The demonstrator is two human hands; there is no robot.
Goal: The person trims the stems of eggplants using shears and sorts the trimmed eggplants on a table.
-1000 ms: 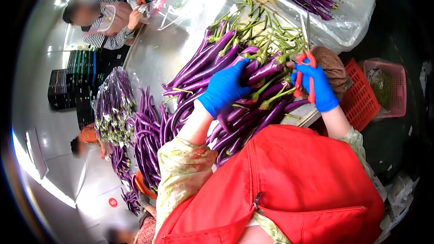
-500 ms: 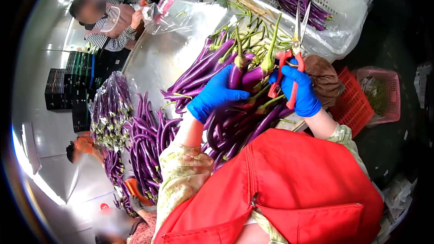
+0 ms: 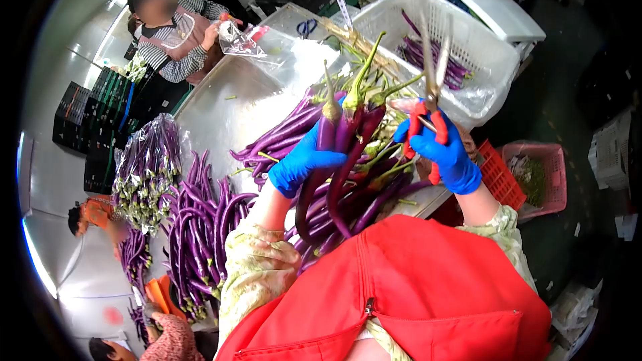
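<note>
My left hand point(image 3: 301, 164), in a blue glove, is wrapped round a few long purple eggplants point(image 3: 348, 144). Their green stems point up and away from me, and their lower ends hang over the pile. In my right hand point(image 3: 451, 160), also gloved in blue, are red-handled scissors point(image 3: 431, 103), blades upward and slightly apart. The blades are just right of the held stems, and blur hides their tips. Beneath both hands lies a heap of loose eggplants point(image 3: 384, 204), with more eggplants point(image 3: 281, 137) beyond my left hand.
A metal table point(image 3: 207, 103) carries bagged eggplants point(image 3: 148, 174) and another loose pile point(image 3: 200, 227) at left. At upper right stands a white crate point(image 3: 495, 60) holding eggplants. Red and pink baskets point(image 3: 552, 180) are on the right. A co-worker point(image 3: 177, 37) handles a plastic bag across the table.
My left hand has raised the eggplants higher, and another stem now shows in its bunch. The scissors have turned a little more upright. The whole view has shifted slightly.
</note>
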